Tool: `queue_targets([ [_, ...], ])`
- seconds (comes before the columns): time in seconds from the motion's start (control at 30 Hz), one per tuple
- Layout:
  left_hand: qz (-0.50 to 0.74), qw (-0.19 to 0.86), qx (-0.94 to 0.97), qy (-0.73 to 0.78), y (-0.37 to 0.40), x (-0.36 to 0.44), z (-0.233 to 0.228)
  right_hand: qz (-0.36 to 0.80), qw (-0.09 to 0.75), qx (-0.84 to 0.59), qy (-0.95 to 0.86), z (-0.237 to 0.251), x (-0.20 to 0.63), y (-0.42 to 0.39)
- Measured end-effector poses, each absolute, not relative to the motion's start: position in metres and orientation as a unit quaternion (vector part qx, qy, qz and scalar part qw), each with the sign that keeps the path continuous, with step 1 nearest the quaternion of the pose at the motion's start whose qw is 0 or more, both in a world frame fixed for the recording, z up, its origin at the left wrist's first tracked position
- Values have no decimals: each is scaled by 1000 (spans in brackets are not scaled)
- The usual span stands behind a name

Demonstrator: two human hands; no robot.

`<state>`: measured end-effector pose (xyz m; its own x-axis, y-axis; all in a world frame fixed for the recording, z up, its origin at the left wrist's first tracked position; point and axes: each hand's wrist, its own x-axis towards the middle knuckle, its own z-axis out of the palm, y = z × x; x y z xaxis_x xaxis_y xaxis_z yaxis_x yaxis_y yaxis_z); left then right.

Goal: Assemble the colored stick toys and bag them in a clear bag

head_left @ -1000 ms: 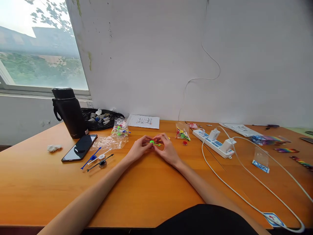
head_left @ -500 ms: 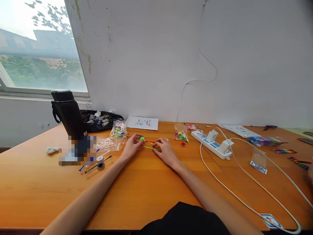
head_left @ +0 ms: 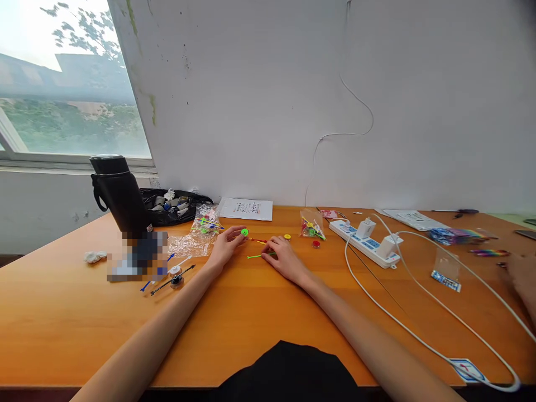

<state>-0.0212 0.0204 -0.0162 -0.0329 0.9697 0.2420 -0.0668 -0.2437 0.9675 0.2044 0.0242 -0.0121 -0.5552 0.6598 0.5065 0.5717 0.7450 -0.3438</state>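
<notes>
My left hand [head_left: 225,246] lies on the orange table [head_left: 251,324] and pinches a small green disc [head_left: 245,231] at its fingertips. A little to the right, my right hand [head_left: 285,258] rests on the table with its fingertips on one end of a thin green stick [head_left: 255,256]. Between the hands lies a thin red stick [head_left: 258,240]. Just beyond my right hand sit a yellow disc [head_left: 287,237] and, farther right, a red disc [head_left: 316,244].
At the left stand a black flask [head_left: 119,195], a blurred flat object [head_left: 136,259], loose sticks with discs [head_left: 171,274] and a black pouch [head_left: 176,202]. Plastic bags of parts [head_left: 205,223] [head_left: 312,226], a power strip [head_left: 364,241] with white cables [head_left: 397,324], another person's hand [head_left: 523,276] at right.
My hands have parted from over one green piece. The left one has carried the green disc to the left, and the green stick now lies on the table under my right fingertips.
</notes>
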Motion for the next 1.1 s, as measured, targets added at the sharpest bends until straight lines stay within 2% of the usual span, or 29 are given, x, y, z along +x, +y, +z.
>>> queue_targets([
  [0.13,572,458,533,423,19,-20,-14,93,335,-342,-873,-12,204,25],
  [0.37,546,482,550,409,12,-16,-7,237,440,-332,-800,-3,199,18],
  [0.57,475,491,622,383,7,-8,-4,323,444,-284,-786,-1,196,13],
  [0.87,456,490,647,366,7,-5,-9,318,440,-297,-786,-5,194,15],
  [1.1,464,471,643,387,8,-5,-10,272,447,-373,-766,-12,195,21],
])
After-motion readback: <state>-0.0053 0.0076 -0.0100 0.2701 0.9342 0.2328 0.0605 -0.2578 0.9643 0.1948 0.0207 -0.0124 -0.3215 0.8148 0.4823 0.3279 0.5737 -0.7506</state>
